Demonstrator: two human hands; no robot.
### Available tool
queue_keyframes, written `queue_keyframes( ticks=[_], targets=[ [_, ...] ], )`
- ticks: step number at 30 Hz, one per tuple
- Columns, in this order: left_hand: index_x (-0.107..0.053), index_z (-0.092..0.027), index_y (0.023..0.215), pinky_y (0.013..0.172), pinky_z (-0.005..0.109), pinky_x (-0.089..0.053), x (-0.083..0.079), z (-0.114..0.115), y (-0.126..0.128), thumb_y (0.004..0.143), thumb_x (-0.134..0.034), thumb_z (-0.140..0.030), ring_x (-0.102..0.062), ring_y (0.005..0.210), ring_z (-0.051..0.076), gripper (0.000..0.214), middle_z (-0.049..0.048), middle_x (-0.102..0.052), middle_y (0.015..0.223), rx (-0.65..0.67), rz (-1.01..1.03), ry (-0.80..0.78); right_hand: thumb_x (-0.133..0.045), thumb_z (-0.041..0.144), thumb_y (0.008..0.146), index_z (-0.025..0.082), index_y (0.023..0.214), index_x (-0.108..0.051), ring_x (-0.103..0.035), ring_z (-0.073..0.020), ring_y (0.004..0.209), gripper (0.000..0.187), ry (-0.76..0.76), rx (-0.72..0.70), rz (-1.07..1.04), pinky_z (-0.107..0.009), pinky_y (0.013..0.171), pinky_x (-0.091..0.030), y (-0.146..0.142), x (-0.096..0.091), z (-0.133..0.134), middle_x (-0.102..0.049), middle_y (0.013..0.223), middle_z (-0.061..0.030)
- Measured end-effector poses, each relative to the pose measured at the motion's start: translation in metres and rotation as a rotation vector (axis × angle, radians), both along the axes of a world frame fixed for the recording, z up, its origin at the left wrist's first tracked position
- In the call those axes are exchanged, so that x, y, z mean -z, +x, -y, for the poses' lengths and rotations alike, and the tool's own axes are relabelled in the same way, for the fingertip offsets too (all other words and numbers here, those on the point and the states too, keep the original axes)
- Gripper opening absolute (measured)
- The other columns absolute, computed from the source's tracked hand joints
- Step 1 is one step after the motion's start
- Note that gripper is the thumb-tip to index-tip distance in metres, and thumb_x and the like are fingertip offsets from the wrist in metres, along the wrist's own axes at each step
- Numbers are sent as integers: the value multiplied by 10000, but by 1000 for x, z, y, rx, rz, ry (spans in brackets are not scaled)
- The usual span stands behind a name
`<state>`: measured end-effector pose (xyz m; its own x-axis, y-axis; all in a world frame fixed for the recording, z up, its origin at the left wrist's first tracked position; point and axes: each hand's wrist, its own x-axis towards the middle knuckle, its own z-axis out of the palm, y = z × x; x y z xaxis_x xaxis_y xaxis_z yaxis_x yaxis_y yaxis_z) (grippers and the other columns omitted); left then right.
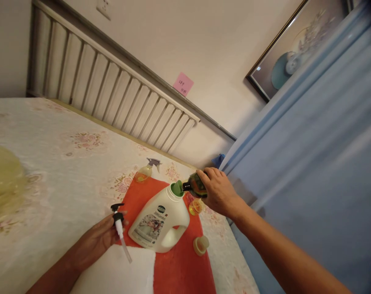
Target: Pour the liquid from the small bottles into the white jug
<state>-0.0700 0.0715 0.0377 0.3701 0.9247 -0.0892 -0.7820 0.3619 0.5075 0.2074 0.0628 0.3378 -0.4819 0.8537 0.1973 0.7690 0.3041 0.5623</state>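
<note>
My right hand (pixel 219 191) is wrapped round a dark bottle (pixel 196 185), tipped sideways so its neck meets the green spout in the mouth of a large white detergent jug (pixel 161 218). Whether liquid is flowing I cannot tell. The jug stands on a red cloth (pixel 185 269), its label facing me and its handle at the right. Left of the jug, my left hand (pixel 104 234) holds a pump dispenser (pixel 118 222) with a black head, white body and clear dip tube hanging down. A cream-coloured cap (pixel 200 245) lies on the cloth at the jug's right.
Behind the jug are a spray bottle (pixel 145 171) and a small container of yellow liquid (pixel 195 207). A white cloth (pixel 121 273) lies in front. A yellowish rounded object (pixel 4 179) sits at far left. A radiator (pixel 112 90) and blue curtain (pixel 320 143) border the floral-covered table (pixel 59 171).
</note>
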Motion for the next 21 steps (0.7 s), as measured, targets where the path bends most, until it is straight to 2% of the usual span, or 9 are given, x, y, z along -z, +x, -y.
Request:
queue_keyframes(
  ticks=[6, 10, 17, 21],
  targets=[
    [-703, -208, 1160, 682, 278, -588, 9, -3, 1, 918, -647, -246, -702, 776, 172, 251, 79, -761, 976, 25, 51, 27, -619, 148, 732, 137, 1382, -498, -495, -316, 1157, 660, 29, -16, 60, -418, 944, -393, -2, -4, 1, -574, 1268, -178],
    [-697, -208, 1179, 732, 298, -586, 12, -4, 0, 939, -619, -263, -698, 796, 174, 258, 81, -758, 984, 47, 67, 27, -618, 141, 721, 134, 1387, -496, -488, -318, 1159, 677, 35, -16, 81, -425, 951, -389, -4, -5, 1, -570, 1271, -184],
    [-706, -190, 1170, 688, 276, -576, 16, -7, 1, 869, -707, -272, -701, 781, 191, 312, 99, -760, 966, 12, 41, 6, -620, 151, 722, 139, 1393, -496, -478, -326, 1162, 682, 55, -45, 113, -432, 959, -386, -8, -8, 2, -563, 1270, -183],
    [-722, -184, 1152, 692, 279, -581, 18, -8, 1, 838, -740, -261, -703, 781, 200, 323, 106, -766, 979, 9, 43, 6, -615, 168, 766, 144, 1370, -509, -478, -324, 1161, 614, 66, -77, 140, -440, 963, -380, -12, -9, 2, -562, 1270, -188]
  ],
)
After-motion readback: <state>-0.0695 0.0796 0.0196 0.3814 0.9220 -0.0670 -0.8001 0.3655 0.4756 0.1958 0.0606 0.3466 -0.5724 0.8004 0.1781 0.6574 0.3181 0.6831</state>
